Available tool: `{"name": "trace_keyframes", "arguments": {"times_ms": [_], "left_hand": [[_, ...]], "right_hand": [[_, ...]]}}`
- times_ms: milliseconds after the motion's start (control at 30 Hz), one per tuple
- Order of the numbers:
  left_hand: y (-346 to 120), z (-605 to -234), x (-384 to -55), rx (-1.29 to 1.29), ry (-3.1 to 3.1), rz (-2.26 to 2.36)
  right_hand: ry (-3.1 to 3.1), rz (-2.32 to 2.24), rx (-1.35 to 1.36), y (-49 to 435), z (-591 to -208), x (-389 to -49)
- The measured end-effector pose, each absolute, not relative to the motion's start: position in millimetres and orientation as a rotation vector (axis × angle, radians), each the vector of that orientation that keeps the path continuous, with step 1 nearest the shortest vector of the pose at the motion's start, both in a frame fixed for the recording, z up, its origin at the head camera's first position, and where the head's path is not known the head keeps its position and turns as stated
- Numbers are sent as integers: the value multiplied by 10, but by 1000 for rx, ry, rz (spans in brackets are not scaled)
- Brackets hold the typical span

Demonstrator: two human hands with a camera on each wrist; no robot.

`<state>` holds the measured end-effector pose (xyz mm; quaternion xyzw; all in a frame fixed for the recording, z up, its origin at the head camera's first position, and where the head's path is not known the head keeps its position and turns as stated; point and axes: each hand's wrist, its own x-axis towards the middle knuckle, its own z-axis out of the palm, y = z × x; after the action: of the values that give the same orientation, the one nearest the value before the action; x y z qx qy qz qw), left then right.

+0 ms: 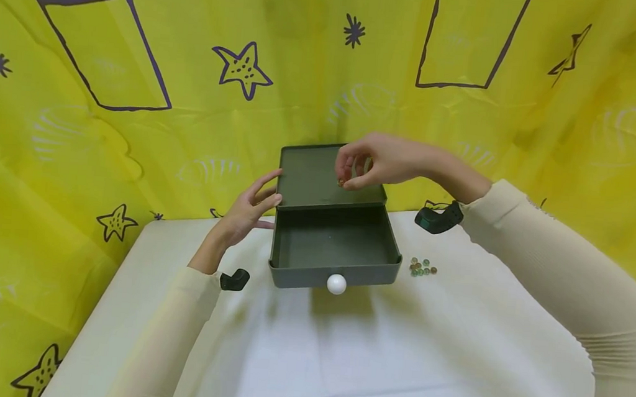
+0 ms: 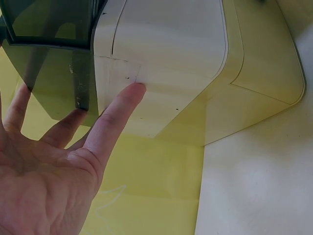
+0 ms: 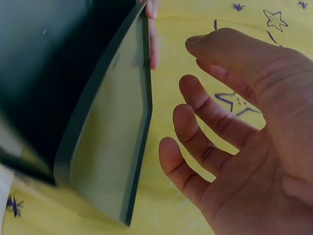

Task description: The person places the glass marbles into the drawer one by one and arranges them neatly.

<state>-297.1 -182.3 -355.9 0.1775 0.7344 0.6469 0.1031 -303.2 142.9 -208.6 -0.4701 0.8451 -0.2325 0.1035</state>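
Note:
A dark grey-green box stands in the middle of the white table, its deep front compartment open and a white knob on the front. Behind the compartment lies a flat, rimmed panel. My left hand rests against the left side with its fingers spread and fairly straight; in the left wrist view one fingertip touches a pale side wall. Above the panel, my right hand pinches a small amber marble between thumb and forefinger. The right wrist view does not show the marble.
Several small green and amber glass marbles lie loose on the white table, right of the box. A yellow curtain with dark star drawings hangs behind the table.

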Motion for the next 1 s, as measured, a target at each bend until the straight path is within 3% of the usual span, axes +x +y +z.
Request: {"name": "trace_keyframes", "arguments": {"times_ms": [500,1000], "left_hand": [[-1805,-3547,-3000,486,2170,1899],[-1819,-3551,-3001,483,2166,1899]], "right_hand": [[2298,-741,-1533,921,-2345,-3112],[2296,-730,-1512,760,-2455,-3059]]}}
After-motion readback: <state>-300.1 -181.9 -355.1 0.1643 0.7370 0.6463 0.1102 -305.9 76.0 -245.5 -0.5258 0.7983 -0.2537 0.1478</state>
